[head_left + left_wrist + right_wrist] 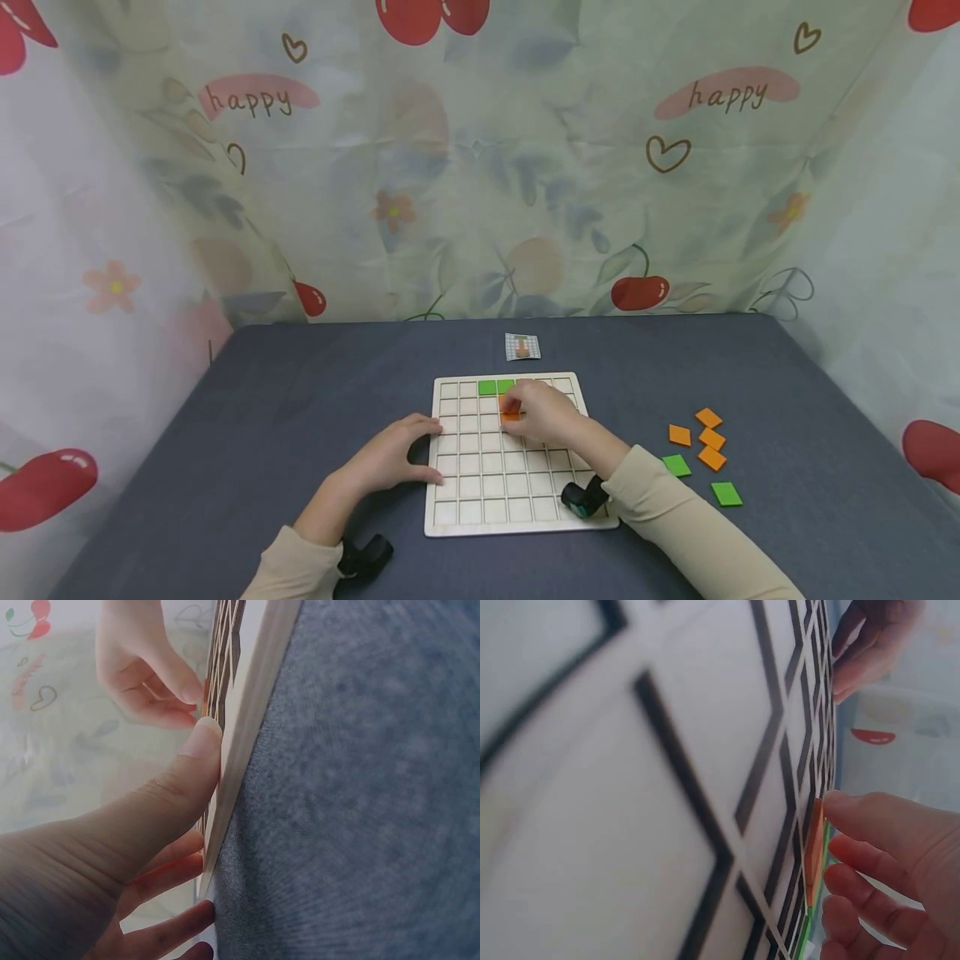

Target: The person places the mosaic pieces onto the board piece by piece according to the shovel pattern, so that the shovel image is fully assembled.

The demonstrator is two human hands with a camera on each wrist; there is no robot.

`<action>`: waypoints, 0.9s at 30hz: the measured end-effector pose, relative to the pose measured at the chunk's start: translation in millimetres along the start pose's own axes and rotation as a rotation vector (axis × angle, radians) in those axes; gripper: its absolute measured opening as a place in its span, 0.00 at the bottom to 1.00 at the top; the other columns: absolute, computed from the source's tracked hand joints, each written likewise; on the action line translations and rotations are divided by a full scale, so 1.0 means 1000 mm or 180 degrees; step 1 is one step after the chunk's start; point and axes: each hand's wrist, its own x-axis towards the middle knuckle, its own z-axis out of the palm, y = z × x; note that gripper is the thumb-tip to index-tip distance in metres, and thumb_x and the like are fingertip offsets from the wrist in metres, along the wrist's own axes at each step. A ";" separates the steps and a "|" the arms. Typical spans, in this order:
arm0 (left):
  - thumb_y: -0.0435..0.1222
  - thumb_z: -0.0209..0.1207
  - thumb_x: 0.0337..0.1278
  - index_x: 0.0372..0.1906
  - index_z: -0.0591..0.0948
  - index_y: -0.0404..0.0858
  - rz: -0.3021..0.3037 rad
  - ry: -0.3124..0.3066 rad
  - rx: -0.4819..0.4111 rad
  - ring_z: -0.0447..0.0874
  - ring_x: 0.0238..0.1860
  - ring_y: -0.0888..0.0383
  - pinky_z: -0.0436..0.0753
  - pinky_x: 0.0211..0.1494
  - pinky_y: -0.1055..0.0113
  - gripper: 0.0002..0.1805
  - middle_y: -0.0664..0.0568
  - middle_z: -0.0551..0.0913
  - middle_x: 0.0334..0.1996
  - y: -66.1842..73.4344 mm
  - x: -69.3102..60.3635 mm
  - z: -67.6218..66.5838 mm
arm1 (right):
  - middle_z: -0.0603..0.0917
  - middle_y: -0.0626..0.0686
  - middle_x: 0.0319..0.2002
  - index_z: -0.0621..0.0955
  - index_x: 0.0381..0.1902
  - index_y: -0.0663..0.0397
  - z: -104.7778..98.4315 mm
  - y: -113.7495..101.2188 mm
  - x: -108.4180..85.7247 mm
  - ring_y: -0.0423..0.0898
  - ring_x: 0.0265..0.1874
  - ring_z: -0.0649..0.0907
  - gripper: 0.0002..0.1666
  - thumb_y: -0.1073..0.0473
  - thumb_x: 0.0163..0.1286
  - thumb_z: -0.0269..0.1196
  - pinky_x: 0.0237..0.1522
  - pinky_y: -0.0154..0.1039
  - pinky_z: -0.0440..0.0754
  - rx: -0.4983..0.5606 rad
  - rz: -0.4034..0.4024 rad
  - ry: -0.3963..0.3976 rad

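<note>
A white grid board [468,511] lies on the table. My left hand [390,454] rests at its left edge, thumb and fingers spread; in the left wrist view the thumb [196,750] touches the rim. Over the board's upper middle, my right hand [551,414] has its fingers curled at an orange square tile [511,418]. The right wrist view shows the thumb and fingertips pinching that orange tile [815,851] at the grid. Green tiles [487,387] sit in the top row just above, partly hidden by the right hand.
Right of the board lie several loose orange tiles [679,435] and two green tiles [726,494]. A small printed card [522,347] lies beyond the board's far edge. The dark cloth-covered table [322,375] backs onto a patterned curtain [480,208].
</note>
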 end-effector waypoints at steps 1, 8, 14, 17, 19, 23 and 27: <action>0.49 0.72 0.37 0.57 0.76 0.35 -0.0006 -0.0001 -0.0001 0.71 0.62 0.46 0.70 0.65 0.50 0.38 0.44 0.74 0.59 0.000 0.000 0.000 | 0.83 0.47 0.34 0.83 0.34 0.51 -0.001 0.000 0.000 0.43 0.36 0.81 0.09 0.56 0.56 0.69 0.40 0.39 0.78 0.0040 0.0022 -0.0004; 0.49 0.72 0.37 0.57 0.76 0.34 -0.0008 -0.0003 0.0014 0.71 0.61 0.47 0.70 0.64 0.51 0.38 0.44 0.74 0.59 0.000 0.000 -0.001 | 0.82 0.50 0.34 0.83 0.38 0.53 -0.015 0.011 -0.006 0.42 0.29 0.77 0.10 0.57 0.59 0.66 0.33 0.35 0.76 0.0394 0.0044 -0.0058; 0.49 0.72 0.37 0.56 0.76 0.34 -0.0032 -0.0004 0.0008 0.72 0.61 0.47 0.71 0.64 0.51 0.38 0.44 0.74 0.59 0.001 0.000 -0.001 | 0.81 0.51 0.32 0.82 0.39 0.57 -0.034 0.032 -0.018 0.41 0.27 0.75 0.11 0.58 0.61 0.65 0.31 0.33 0.74 0.0603 -0.0028 0.0057; 0.49 0.72 0.37 0.56 0.76 0.34 -0.0034 0.0004 0.0026 0.72 0.61 0.47 0.71 0.64 0.51 0.38 0.44 0.74 0.58 0.001 0.000 -0.001 | 0.81 0.52 0.32 0.82 0.39 0.59 -0.042 0.047 -0.026 0.42 0.26 0.74 0.11 0.58 0.61 0.65 0.30 0.33 0.74 0.0610 0.0018 0.0119; 0.49 0.72 0.37 0.56 0.76 0.34 -0.0039 0.0005 0.0045 0.72 0.60 0.47 0.71 0.64 0.51 0.38 0.44 0.75 0.58 0.001 0.000 0.000 | 0.81 0.53 0.31 0.81 0.40 0.60 -0.048 0.057 -0.032 0.41 0.26 0.74 0.12 0.58 0.61 0.65 0.29 0.33 0.74 0.0610 0.0047 0.0163; 0.48 0.72 0.37 0.57 0.76 0.35 -0.0043 -0.0006 0.0036 0.72 0.61 0.47 0.71 0.64 0.51 0.38 0.44 0.74 0.58 0.001 -0.001 0.000 | 0.81 0.53 0.33 0.81 0.41 0.61 -0.058 0.076 -0.047 0.42 0.26 0.75 0.14 0.58 0.61 0.64 0.28 0.33 0.75 0.0651 0.0207 0.0210; 0.49 0.72 0.37 0.57 0.76 0.35 -0.0046 -0.0004 0.0051 0.72 0.61 0.48 0.71 0.64 0.52 0.38 0.44 0.74 0.59 0.002 -0.001 -0.001 | 0.81 0.53 0.34 0.81 0.42 0.61 -0.069 0.095 -0.064 0.44 0.28 0.77 0.15 0.57 0.61 0.65 0.30 0.35 0.76 0.0672 0.0362 0.0141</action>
